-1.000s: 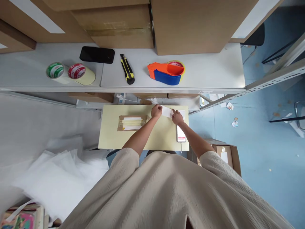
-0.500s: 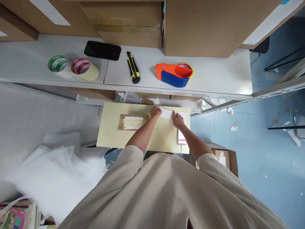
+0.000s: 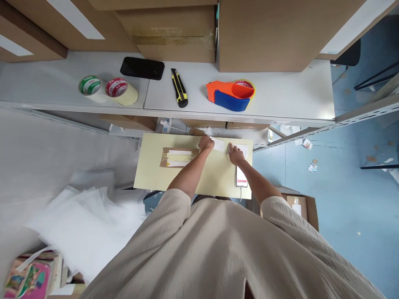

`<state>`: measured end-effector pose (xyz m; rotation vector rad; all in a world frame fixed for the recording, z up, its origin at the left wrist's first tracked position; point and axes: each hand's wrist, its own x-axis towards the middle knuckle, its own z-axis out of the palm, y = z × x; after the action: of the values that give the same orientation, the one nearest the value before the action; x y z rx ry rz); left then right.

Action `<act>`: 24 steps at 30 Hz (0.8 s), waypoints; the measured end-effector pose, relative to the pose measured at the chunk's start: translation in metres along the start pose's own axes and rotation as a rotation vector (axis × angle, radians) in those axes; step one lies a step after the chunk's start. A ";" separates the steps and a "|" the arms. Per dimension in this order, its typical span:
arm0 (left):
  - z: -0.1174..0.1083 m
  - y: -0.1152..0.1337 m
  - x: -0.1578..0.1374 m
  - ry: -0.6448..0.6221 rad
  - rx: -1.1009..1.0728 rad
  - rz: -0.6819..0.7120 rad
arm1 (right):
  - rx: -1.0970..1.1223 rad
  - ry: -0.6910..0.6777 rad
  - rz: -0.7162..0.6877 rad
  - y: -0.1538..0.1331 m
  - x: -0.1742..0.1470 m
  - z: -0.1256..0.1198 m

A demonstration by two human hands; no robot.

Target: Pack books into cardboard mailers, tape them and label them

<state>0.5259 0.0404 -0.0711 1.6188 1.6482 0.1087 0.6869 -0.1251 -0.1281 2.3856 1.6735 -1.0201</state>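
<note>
My left hand [image 3: 206,143] is closed, pinching the end of a white paper slip [image 3: 219,144]. My right hand [image 3: 236,155] rests with its index finger stretched out, touching another white paper [image 3: 244,148] at the right end of the pale yellow board [image 3: 215,178]. A gap shows between the slip and the paper under my right hand. Below my right wrist lies a phone [image 3: 241,177] with a lit screen and a cable. Left of my left hand, a flat brown cardboard packet [image 3: 163,158] carries a white label [image 3: 179,163] and pale tape strips.
A shelf [image 3: 280,97] ahead holds a cutter [image 3: 179,88], an orange-blue tape dispenser [image 3: 230,95], tape rolls [image 3: 124,94], a black phone [image 3: 142,68] and large cartons [image 3: 264,37]. White packing sheets [image 3: 84,228] lie at left; an open carton [image 3: 311,211] stands at right.
The white paper between my hands now shows as two separate parts with a gap. The left part is tilted. The whole view has shifted slightly.
</note>
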 end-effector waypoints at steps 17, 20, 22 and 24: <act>-0.138 -0.051 -0.107 0.081 -0.346 0.208 | 0.333 0.227 -0.105 -0.024 -0.039 -0.025; -0.162 -0.069 -0.135 0.172 -0.319 0.220 | 0.571 0.340 -0.231 -0.077 -0.057 -0.041; -0.172 -0.078 -0.151 0.277 -0.218 0.278 | 0.731 0.295 -0.320 -0.122 -0.068 -0.053; -0.180 -0.087 -0.162 0.377 -0.104 0.383 | 0.899 0.151 -0.387 -0.169 -0.078 -0.066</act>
<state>0.3286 -0.0332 0.0766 1.8973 1.5455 0.7202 0.5590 -0.0931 0.0192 2.6856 2.0964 -2.0688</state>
